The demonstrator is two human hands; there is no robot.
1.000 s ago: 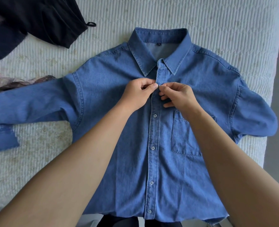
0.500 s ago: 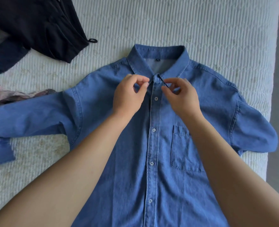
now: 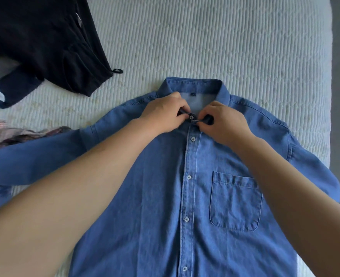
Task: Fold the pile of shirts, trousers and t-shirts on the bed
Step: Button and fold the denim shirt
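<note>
1. The fingers (image 3: 182, 114) of the left hand (image 3: 163, 114) are curled and pinch the shirt's neckband just left of the top button (image 3: 191, 117); the fingers (image 3: 204, 120) of the right hand (image 3: 223, 124) are curled too and pinch the band's other end, just right of that button.
2. Two hands are in view, both at the collar (image 3: 193, 84), nearly touching each other across the button.
3. One blue denim shirt (image 3: 155, 196) lies face up on the bed (image 3: 205, 37), collar away from the person, front placket running down the middle.
4. Six pale buttons show on the placket: the top one between the hands, then five below it in a line, the lowest (image 3: 184, 268) near the bottom edge of the view.
5. One chest pocket (image 3: 236, 200) sits right of the placket, partly under the right forearm.
6. Two sleeves spread out: the left sleeve (image 3: 35, 156) reaches to the left edge of the view, the right sleeve (image 3: 316, 172) ends near the bed's right edge.
7. One black garment (image 3: 45, 37) lies crumpled at the upper left, apart from the shirt, with a small loop (image 3: 117, 71) sticking out.
8. One striped garment (image 3: 15, 132) lies at the left edge, touching the left sleeve.
9. A small tag (image 3: 193, 94) shows inside the collar.
</note>
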